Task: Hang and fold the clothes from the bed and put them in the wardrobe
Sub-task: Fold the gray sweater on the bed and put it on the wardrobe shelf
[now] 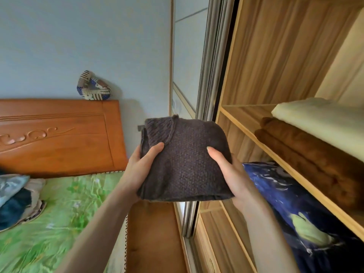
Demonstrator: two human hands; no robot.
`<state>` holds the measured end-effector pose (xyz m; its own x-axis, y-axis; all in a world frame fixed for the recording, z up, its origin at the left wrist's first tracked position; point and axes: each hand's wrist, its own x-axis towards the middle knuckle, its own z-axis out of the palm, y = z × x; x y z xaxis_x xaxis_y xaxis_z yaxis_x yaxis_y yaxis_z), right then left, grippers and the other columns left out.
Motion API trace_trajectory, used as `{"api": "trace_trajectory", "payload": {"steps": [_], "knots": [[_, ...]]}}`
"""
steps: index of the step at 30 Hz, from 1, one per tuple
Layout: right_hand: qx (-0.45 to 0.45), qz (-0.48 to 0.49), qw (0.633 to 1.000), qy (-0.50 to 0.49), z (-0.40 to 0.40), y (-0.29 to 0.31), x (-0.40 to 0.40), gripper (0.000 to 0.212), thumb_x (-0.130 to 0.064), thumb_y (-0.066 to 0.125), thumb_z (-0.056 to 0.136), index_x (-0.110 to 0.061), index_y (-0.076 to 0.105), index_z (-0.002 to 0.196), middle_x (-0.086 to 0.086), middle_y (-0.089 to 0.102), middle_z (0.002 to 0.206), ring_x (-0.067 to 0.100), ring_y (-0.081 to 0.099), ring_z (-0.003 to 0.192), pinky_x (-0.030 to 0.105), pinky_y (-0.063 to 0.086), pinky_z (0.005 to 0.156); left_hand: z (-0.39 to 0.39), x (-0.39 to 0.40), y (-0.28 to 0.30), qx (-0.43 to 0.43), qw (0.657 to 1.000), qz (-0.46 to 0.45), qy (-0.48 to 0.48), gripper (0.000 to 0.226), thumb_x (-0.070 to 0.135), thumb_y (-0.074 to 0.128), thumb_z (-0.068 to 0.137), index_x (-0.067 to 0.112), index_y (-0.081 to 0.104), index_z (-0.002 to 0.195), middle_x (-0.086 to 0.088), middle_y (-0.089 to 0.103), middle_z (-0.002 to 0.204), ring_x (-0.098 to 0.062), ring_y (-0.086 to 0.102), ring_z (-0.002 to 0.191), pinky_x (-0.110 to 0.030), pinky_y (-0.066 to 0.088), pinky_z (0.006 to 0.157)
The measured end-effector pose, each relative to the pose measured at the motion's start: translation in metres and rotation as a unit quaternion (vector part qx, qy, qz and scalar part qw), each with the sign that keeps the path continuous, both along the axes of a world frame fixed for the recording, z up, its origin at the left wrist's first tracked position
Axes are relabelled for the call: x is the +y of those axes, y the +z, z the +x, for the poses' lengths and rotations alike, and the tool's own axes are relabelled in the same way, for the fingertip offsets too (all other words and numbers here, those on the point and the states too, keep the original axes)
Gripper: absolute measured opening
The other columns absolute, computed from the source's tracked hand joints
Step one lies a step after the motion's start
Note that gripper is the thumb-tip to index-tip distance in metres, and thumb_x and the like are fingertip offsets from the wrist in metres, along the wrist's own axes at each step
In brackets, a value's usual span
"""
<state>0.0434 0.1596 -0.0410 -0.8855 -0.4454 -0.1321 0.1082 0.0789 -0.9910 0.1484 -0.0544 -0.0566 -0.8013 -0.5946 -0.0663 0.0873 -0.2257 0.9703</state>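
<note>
A folded dark grey-brown knitted sweater [185,160] is held up in front of me, between the bed and the open wardrobe [275,60]. My left hand [140,166] grips its left edge, thumb on top and fingers underneath. My right hand [232,172] grips its right edge the same way. The sweater hangs level with the wardrobe's middle shelf [246,129], just left of the wardrobe's opening. More clothes [17,198] lie in a heap on the bed [65,213] at the far left.
Folded cream and brown blankets [315,138] sit on the middle shelf. A blue patterned quilt [307,217] fills the compartment below. The sliding door frame [210,75] stands between wall and wardrobe. A wooden headboard [59,134] carries a patchwork cushion [92,87].
</note>
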Motion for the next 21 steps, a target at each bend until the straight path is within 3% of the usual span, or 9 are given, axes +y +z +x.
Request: {"api": "trace_trajectory", "payload": {"steps": [5, 7, 9, 13, 18, 21], "knots": [[0.011, 0.012, 0.997, -0.072, -0.038, 0.004, -0.023, 0.085, -0.072, 0.075, 0.074, -0.038, 0.049, 0.147, -0.007, 0.062, 0.136, 0.021, 0.062, 0.121, 0.050, 0.051, 0.109, -0.069, -0.036, 0.007, 0.006, 0.998, 0.000, -0.069, 0.085, 0.059, 0.091, 0.064, 0.027, 0.061, 0.137, -0.004, 0.077, 0.123, -0.025, 0.078, 0.105, -0.045, 0.062, 0.095], [0.010, 0.009, 0.996, -0.093, -0.052, 0.009, -0.036, 0.081, -0.071, 0.074, 0.077, -0.040, 0.048, 0.147, -0.011, 0.062, 0.133, 0.015, 0.063, 0.117, 0.042, 0.053, 0.102, -0.098, -0.053, 0.010, 0.015, 0.995, 0.005, -0.102, 0.078, 0.056, 0.093, 0.069, 0.027, 0.063, 0.134, -0.004, 0.078, 0.121, -0.025, 0.078, 0.104, -0.039, 0.063, 0.087], [0.008, 0.001, 0.993, -0.115, -0.063, 0.015, -0.050, 0.078, -0.070, 0.074, 0.078, -0.044, 0.047, 0.147, -0.015, 0.061, 0.131, 0.010, 0.062, 0.114, 0.035, 0.053, 0.092, -0.125, -0.070, 0.015, 0.012, 0.991, 0.008, -0.136, 0.080, 0.058, 0.091, 0.068, 0.027, 0.062, 0.136, -0.004, 0.078, 0.122, -0.026, 0.078, 0.105, -0.042, 0.062, 0.089], [0.018, -0.020, 0.987, -0.161, -0.081, 0.023, -0.074, 0.081, -0.071, 0.078, 0.077, -0.046, 0.049, 0.149, -0.015, 0.062, 0.138, 0.014, 0.063, 0.122, 0.046, 0.051, 0.108, -0.167, -0.101, 0.027, 0.017, 0.981, -0.002, -0.194, 0.086, 0.065, 0.090, 0.062, 0.031, 0.060, 0.136, 0.001, 0.078, 0.120, -0.024, 0.078, 0.104, -0.037, 0.065, 0.080], [0.004, -0.042, 0.977, -0.207, -0.094, 0.035, -0.088, 0.079, -0.075, 0.081, 0.062, -0.054, 0.056, 0.133, -0.016, 0.068, 0.130, 0.014, 0.068, 0.115, 0.043, 0.059, 0.095, -0.201, -0.115, 0.041, 0.028, 0.968, -0.002, -0.250, 0.087, 0.064, 0.090, 0.062, 0.033, 0.060, 0.137, 0.002, 0.078, 0.122, -0.023, 0.078, 0.105, -0.040, 0.064, 0.085], [0.013, -0.042, 0.970, -0.238, -0.097, 0.042, -0.085, 0.090, -0.075, 0.084, 0.060, -0.047, 0.056, 0.141, -0.011, 0.068, 0.134, 0.021, 0.068, 0.119, 0.050, 0.056, 0.103, -0.212, -0.111, 0.048, 0.030, 0.959, 0.015, -0.282, 0.083, 0.061, 0.089, 0.067, 0.036, 0.058, 0.140, 0.001, 0.077, 0.125, -0.025, 0.078, 0.106, -0.044, 0.063, 0.089]]}}
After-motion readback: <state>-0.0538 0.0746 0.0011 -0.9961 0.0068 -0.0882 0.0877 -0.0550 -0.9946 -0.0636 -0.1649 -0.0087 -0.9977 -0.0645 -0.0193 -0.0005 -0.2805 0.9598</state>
